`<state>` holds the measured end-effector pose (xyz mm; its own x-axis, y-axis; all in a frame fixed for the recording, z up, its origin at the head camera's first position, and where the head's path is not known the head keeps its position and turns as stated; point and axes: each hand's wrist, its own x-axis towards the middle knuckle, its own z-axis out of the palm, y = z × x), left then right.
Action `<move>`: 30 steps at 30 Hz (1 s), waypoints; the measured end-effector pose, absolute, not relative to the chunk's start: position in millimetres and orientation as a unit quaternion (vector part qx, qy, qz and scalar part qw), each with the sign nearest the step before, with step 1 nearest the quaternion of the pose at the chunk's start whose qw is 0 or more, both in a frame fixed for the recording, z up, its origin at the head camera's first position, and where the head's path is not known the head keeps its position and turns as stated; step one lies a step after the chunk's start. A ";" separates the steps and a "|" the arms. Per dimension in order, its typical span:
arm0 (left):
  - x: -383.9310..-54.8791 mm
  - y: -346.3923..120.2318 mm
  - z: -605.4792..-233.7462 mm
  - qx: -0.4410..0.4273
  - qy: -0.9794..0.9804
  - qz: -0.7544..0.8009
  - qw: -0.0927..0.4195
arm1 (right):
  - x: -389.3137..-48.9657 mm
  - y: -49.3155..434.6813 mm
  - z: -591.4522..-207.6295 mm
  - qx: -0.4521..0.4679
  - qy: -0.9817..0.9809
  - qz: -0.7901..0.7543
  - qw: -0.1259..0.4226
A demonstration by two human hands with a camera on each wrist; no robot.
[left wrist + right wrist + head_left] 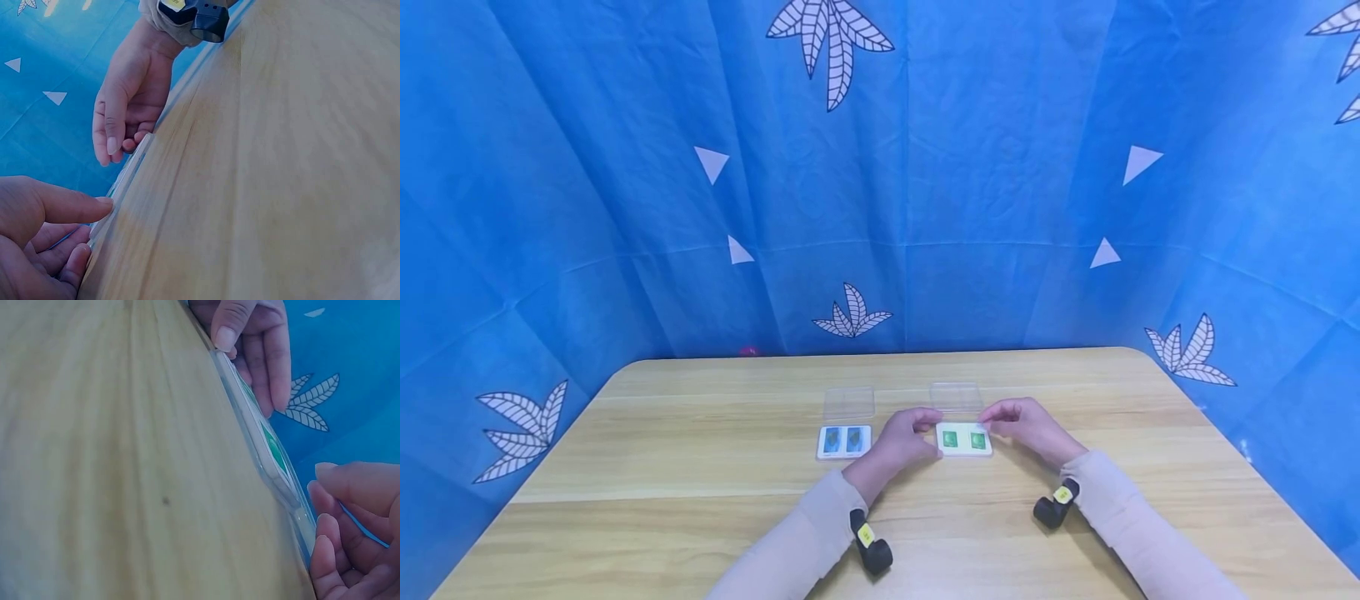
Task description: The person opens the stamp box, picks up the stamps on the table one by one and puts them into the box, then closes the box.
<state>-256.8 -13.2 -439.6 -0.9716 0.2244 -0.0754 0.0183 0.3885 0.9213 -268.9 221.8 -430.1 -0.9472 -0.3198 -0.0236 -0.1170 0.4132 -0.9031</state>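
Note:
A shallow clear plastic case [964, 439] with two green pictures on white lies on the table. My left hand [904, 439] holds its left end, with the thumb [100, 209] at the near side and the fingers behind. My right hand [1028, 427] is at the far right corner, fingers loosely bent and nothing visible between thumb and fingertips. In the right wrist view, the right fingertips [326, 469] are just beside the case's end. Left of the left hand lies a similar case [844, 442] with two blue pictures.
Behind the cases lie two clear plastic lids [848, 402], the second lid [956, 396] behind the green-pictured case. The wooden table [700, 467] meets a blue patterned curtain [977, 200] at its back edge. Each wrist wears a black camera [872, 546].

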 end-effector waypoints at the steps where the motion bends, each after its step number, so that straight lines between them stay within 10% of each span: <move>1: -256.9 -13.1 -439.7 0.073 0.828 0.548 0.094 | -269.2 222.4 -429.9 -0.133 0.834 -0.527 0.097; 30: -256.0 -14.0 -438.3 0.071 0.827 0.549 0.097 | -310.6 219.0 -430.7 -0.174 0.827 -0.529 0.080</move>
<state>-256.0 -14.0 -438.3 -0.9711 0.2237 -0.0835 0.0097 0.3866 0.9222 -310.6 219.0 -430.7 -0.9264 -0.3728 0.0522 -0.2036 0.3794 -0.9025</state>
